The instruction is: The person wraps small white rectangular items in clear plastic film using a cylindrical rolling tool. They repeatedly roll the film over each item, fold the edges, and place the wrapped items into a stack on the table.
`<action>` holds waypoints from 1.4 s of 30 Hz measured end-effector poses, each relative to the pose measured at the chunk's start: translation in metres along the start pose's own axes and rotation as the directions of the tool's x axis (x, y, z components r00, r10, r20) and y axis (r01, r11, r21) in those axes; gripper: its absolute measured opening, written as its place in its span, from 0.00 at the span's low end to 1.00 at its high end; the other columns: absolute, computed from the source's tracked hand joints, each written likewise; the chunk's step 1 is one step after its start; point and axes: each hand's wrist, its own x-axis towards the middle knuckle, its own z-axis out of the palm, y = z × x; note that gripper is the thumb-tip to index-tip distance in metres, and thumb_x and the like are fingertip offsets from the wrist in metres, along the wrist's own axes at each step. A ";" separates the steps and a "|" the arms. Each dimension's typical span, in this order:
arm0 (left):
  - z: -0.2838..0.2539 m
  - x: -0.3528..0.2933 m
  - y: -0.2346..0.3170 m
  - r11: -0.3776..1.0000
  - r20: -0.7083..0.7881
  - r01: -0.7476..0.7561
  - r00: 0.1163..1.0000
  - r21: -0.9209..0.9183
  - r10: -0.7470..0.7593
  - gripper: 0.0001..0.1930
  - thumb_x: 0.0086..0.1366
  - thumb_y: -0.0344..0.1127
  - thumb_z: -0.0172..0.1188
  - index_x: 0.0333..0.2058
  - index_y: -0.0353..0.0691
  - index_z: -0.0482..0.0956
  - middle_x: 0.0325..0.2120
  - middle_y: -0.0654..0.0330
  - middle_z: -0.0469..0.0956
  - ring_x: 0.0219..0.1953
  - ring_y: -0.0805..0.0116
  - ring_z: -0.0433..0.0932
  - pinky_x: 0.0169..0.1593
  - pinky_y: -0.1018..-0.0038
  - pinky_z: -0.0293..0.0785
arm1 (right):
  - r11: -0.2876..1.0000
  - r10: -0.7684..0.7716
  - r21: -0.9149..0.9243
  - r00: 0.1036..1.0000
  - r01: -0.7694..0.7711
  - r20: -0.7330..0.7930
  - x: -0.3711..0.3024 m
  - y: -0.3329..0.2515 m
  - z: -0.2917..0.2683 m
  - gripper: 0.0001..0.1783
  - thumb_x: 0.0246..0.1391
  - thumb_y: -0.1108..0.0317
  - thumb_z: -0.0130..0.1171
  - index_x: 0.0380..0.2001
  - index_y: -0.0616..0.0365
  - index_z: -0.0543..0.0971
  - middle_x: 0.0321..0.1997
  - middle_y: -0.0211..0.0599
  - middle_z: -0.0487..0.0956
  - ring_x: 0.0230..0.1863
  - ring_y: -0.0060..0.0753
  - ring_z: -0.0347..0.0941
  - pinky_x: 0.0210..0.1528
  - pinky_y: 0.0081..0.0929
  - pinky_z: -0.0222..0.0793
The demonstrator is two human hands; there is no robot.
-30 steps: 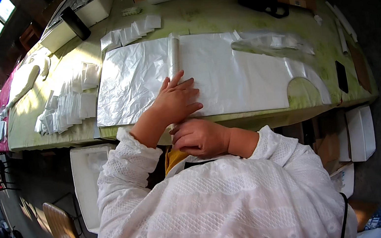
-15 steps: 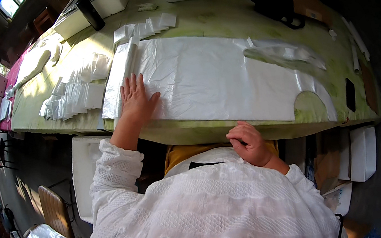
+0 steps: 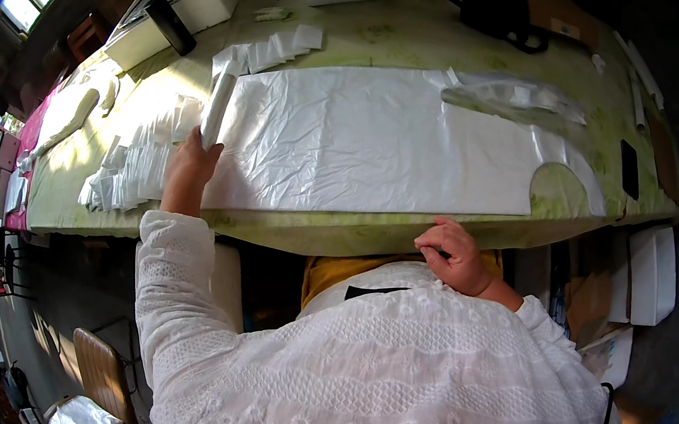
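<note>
A large white plastic carrier bag (image 3: 346,140) lies flat across the table, its cut-out opening and handles at the right end. At its left end a narrow folded strip of white plastic (image 3: 220,105) stands raised at a slant. My left hand (image 3: 188,167) grips the strip's near end, thumb toward the bag. Whether the strip is joined to the bag I cannot tell. My right hand (image 3: 455,257) is held in front of my body by the table's near edge, fingers curled closed. What is inside its fingers, if anything, is hidden.
Many thin white folded packets (image 3: 140,172) lie left of the bag, with another row (image 3: 269,50) beyond it. A black cylinder (image 3: 169,26) stands by a white foam box (image 3: 213,1). A black bag (image 3: 491,6) and a dark phone-like slab (image 3: 630,169) lie at right.
My left hand went from lying flat with fingers spread on the bag's left end to gripping the folded strip, which has been lifted and tilted. My right hand has barely moved.
</note>
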 end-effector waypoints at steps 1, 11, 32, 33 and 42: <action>0.014 0.005 0.000 0.984 -0.086 -0.086 0.994 -0.155 0.073 0.42 0.67 0.54 0.64 0.73 0.46 0.57 0.57 0.40 0.77 0.60 0.44 0.77 0.61 0.59 0.72 | 1.000 0.001 -0.002 1.000 -0.001 -0.006 0.002 -0.001 0.000 0.07 0.56 0.77 0.65 0.37 0.54 0.82 0.33 0.33 0.83 0.37 0.39 0.79 0.61 0.47 0.71; 0.076 -0.117 0.200 0.001 0.203 0.219 0.904 -0.976 0.376 0.43 0.75 0.33 0.57 0.76 0.63 0.38 0.52 0.53 0.75 0.43 0.63 0.80 0.43 0.59 0.85 | 0.461 0.484 0.660 0.792 -0.593 0.373 0.040 -0.031 0.025 0.37 0.66 0.69 0.60 0.73 0.58 0.57 0.56 0.44 0.78 0.58 0.32 0.74 0.61 0.33 0.71; 0.123 -0.008 0.265 -0.310 0.278 0.369 0.913 -0.876 0.299 0.28 0.74 0.30 0.53 0.71 0.49 0.63 0.65 0.55 0.68 0.59 0.58 0.74 0.62 0.58 0.73 | 0.277 0.699 0.429 0.486 -0.860 0.524 -0.022 -0.035 -0.071 0.34 0.60 0.68 0.63 0.67 0.63 0.64 0.41 0.36 0.78 0.33 0.23 0.75 0.38 0.25 0.75; 0.127 -0.003 0.265 -0.339 0.278 0.361 0.922 -0.869 0.271 0.27 0.74 0.30 0.52 0.71 0.48 0.64 0.66 0.55 0.67 0.61 0.58 0.73 0.63 0.58 0.72 | 0.292 0.709 0.406 0.481 -0.866 0.515 -0.033 -0.034 -0.075 0.34 0.59 0.68 0.64 0.66 0.64 0.65 0.42 0.35 0.78 0.35 0.23 0.75 0.39 0.25 0.75; 0.111 0.033 0.242 -0.210 0.276 0.290 0.956 -0.934 0.095 0.24 0.68 0.25 0.58 0.62 0.44 0.75 0.48 0.58 0.80 0.45 0.64 0.80 0.49 0.66 0.80 | 0.260 0.798 0.433 0.445 -0.863 0.407 -0.144 -0.036 -0.150 0.40 0.50 0.74 0.70 0.67 0.63 0.68 0.54 0.33 0.77 0.50 0.23 0.75 0.56 0.26 0.72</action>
